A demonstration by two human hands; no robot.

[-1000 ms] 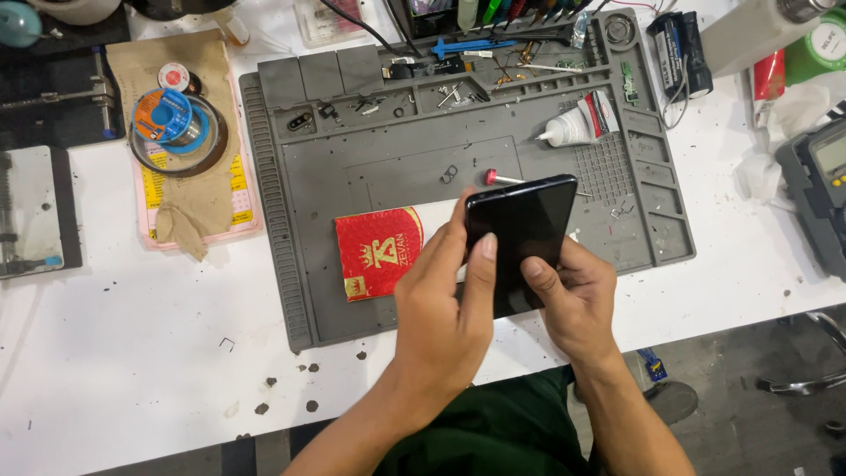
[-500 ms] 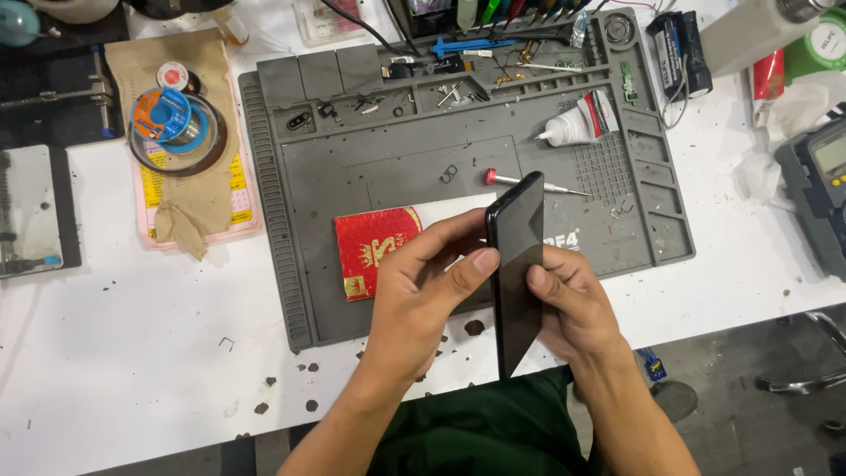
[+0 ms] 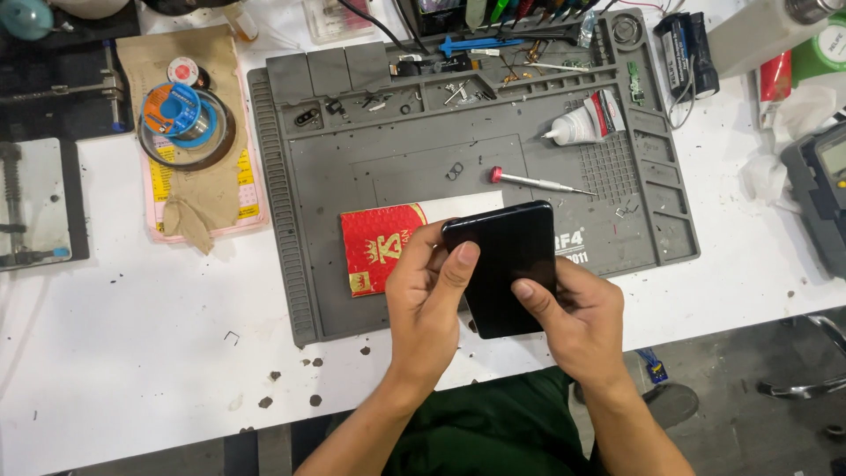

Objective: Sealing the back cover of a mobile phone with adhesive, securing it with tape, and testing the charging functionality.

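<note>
Two bare hands hold a black smartphone point(image 3: 509, 264) over the near edge of a grey silicone repair mat point(image 3: 300, 247) on a white workbench point(image 3: 132, 353), seen from above. At the far left sits a dark metal clamp fixture point(image 3: 40, 203); next to it a tan cloth point(image 3: 189, 115) lies over a pink card, with a blue spool of solder wire point(image 3: 181, 110) resting on top. On the mat, just left of the hands, a red packet with gold print point(image 3: 374, 251) lies flat, partly under the phone. The left hand point(image 3: 427, 308) curls around the phone's left edge, its thumb laid across the dark glossy face and its fingers tucked behind. The phone is tilted slightly, its top end pointing away from the person, above the mat's front edge. The right hand point(image 3: 586, 322) grips the phone's lower right side, thumb pressed on the face and fingers wrapped underneath. Beyond the phone, a thin screwdriver with a red cap point(image 3: 538, 181) lies on the mat, and farther back a small white glue tube point(image 3: 582, 123) rests near the tray compartments. At the far right edge sits a grey meter point(image 3: 824, 194).
</note>
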